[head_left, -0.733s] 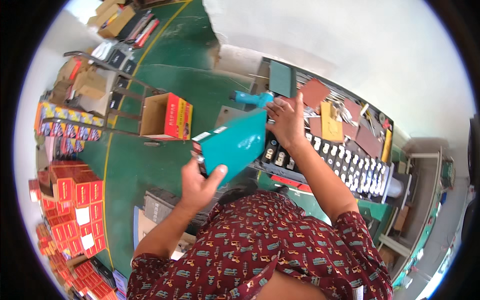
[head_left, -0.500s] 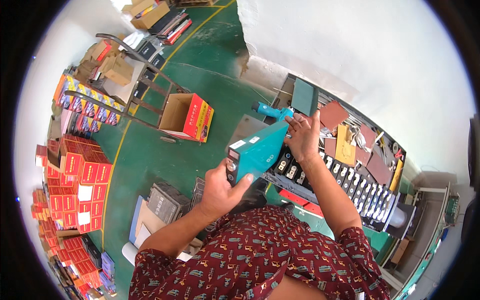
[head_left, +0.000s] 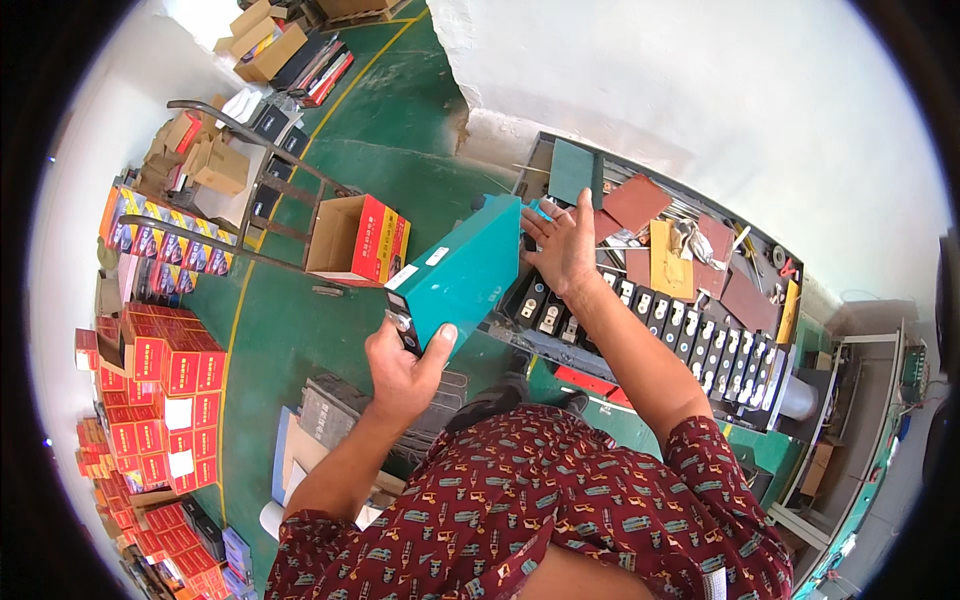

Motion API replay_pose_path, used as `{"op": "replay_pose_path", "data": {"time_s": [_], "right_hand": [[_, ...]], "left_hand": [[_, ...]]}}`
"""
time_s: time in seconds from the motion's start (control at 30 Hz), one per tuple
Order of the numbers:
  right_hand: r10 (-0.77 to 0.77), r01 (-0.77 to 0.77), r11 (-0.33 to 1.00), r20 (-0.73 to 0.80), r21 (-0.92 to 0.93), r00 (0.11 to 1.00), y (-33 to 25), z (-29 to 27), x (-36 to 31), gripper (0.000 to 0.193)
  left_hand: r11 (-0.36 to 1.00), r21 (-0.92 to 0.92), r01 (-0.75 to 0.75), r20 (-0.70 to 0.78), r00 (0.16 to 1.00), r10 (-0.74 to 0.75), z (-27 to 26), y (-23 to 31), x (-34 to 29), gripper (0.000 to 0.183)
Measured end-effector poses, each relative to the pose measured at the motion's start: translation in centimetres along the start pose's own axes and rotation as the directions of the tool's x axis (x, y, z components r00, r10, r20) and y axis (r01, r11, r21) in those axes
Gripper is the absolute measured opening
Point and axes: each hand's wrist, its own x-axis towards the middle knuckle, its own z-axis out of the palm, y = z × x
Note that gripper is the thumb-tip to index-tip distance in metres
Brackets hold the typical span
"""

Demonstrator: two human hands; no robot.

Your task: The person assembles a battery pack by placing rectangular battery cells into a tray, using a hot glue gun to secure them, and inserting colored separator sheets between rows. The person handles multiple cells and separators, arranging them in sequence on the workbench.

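"What's nearest?"

"The left hand (head_left: 405, 372), pinching the near end of a teal block (head_left: 462, 268): thumb pressed on the broad face, the other fingers mostly hidden beneath."

"And the right hand (head_left: 566, 252)?"

"Just beyond, at the block's far end, palm open and fingers spread. I can't tell whether the fingertips touch it."

"So how far along is it?"

"This block is up in the air, tilted, in front of the desk (head_left: 548, 346), so I'd judge the handling of it unfinished. A row of black-topped blocks (head_left: 680, 330) stands side by side on the desk already."

"How many are left?"

"The view doesn't settle that."

"What's behind the row?"

"A yellow card (head_left: 672, 262), red-brown sheets (head_left: 637, 203) and a green sheet (head_left: 571, 172). Off to the left, on the floor, sits an open carton (head_left: 375, 243), with a stack of red boxes (head_left: 165, 365) farther left."
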Motion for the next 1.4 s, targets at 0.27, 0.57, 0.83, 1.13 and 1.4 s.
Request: {"op": "replay_pose_path", "data": {"time_s": [0.27, 0.57, 0.83, 1.13, 1.4], "right_hand": [[-0.021, 0.021, 1.000, 0.015, -0.014, 1.000, 0.2, -0.2, 0.1, 0.121], [-0.020, 0.020, 1.000, 0.026, 0.003, 0.999, 0.2, -0.1, 0.0, 0.118], [-0.019, 0.020, 0.999, 0.010, -0.041, 1.000, 0.2, 0.3, -0.2, 0.096], [-0.040, 0.061, 0.970, 0.092, -0.233, 0.995, 0.2, 1.1, -0.3, 0.070], [-0.016, 0.049, 0.969, 0.135, -0.242, 0.991, -0.1, 1.1, 0.0, 0.072]], "left_hand": [[0.988, 0.141, -0.066, 0.019, 0.998, 0.064, 1.9, -2.2, -1.6, 0.033], [0.991, 0.096, -0.095, 0.002, 0.995, 0.096, 2.0, -1.7, -1.9, 0.033], [0.989, 0.143, -0.042, 0.000, 0.999, 0.043, 0.6, -1.9, -2.5, 0.033], [0.993, 0.099, 0.064, 0.013, 0.998, -0.065, 0.2, -1.5, -3.6, 0.031], [0.995, 0.086, 0.052, 0.055, 0.997, -0.057, -0.3, -1.6, -3.4, 0.029]]}}
